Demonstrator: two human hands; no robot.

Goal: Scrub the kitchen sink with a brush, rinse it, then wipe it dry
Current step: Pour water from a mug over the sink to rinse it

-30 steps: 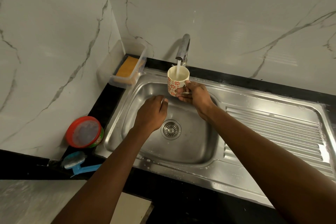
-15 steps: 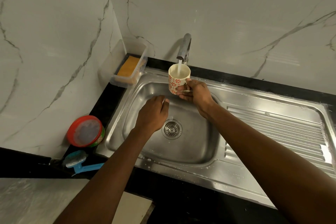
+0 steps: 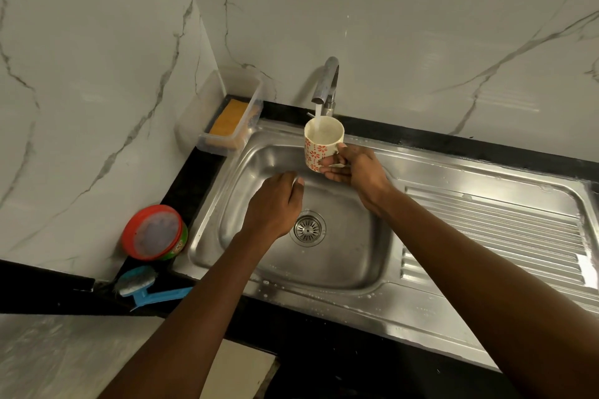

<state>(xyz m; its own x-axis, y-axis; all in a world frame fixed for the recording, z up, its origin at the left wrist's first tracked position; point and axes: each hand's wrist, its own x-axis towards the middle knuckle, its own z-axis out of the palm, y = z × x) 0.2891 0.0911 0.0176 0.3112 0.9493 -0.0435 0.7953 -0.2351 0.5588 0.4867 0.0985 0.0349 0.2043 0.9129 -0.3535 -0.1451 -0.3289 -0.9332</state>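
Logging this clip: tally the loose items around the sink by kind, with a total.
Mugs: 1, the floral mug in the grip of the right hand
Brushes: 1, the blue brush
Tubs: 1, the red-lidded tub
Boxes: 1, the clear box
Sponges: 1, the yellow sponge inside that box
Total: 5

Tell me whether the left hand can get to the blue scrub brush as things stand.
Probably yes. The left hand holds nothing above the sink, and the blue scrub brush lies uncovered on the black counter on that arm's side. The red-lidded tub stands beyond it, not between.
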